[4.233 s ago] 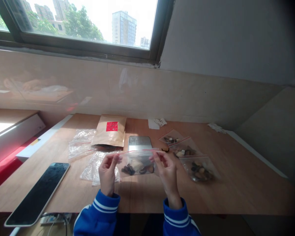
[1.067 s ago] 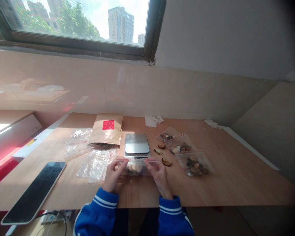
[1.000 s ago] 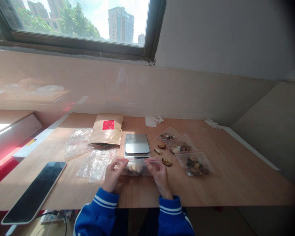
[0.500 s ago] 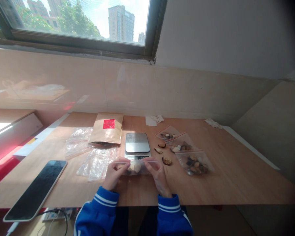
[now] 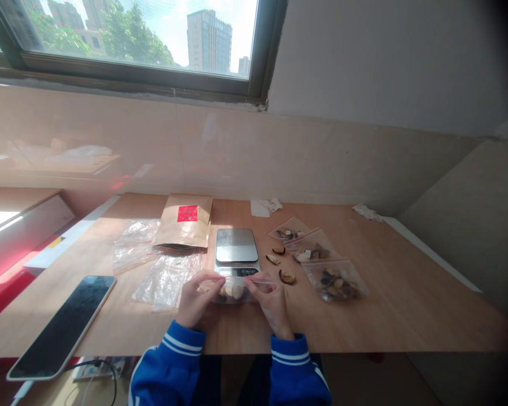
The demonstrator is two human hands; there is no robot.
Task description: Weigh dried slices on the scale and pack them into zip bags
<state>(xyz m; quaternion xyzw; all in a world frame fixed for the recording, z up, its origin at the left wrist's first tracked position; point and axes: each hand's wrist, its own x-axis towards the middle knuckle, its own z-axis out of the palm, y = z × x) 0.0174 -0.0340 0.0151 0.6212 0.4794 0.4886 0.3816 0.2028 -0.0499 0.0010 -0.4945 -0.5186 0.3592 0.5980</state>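
A clear zip-lock bag (image 5: pixel 232 291) with pale and dark dried slices in it is pinched along its top edge by both hands. My left hand (image 5: pixel 197 299) grips the left part of that edge between thumb and fingers. On the right part, my right hand (image 5: pixel 268 299) pinches it the same way. Just beyond the bag stands a kitchen scale (image 5: pixel 237 246) with a bare steel plate; its display shows partly above the bag. Right of the scale lie three loose dried slices, one of them a curled brown slice (image 5: pixel 287 276) near my right hand.
Three filled zip-lock bags lie to the right, the nearest bag (image 5: pixel 336 282) holding dark slices. Left are empty clear bags (image 5: pixel 167 282), a brown paper pouch (image 5: pixel 184 223) with a red label, and a phone (image 5: pixel 63 327) overhanging the front edge. Crumpled tissue (image 5: pixel 271 205) lies by the wall.
Both hands keep their pinch on the bag's top edge, with the thumbs shifted slightly. The bag sits marginally lower, and more of the scale's display shows.
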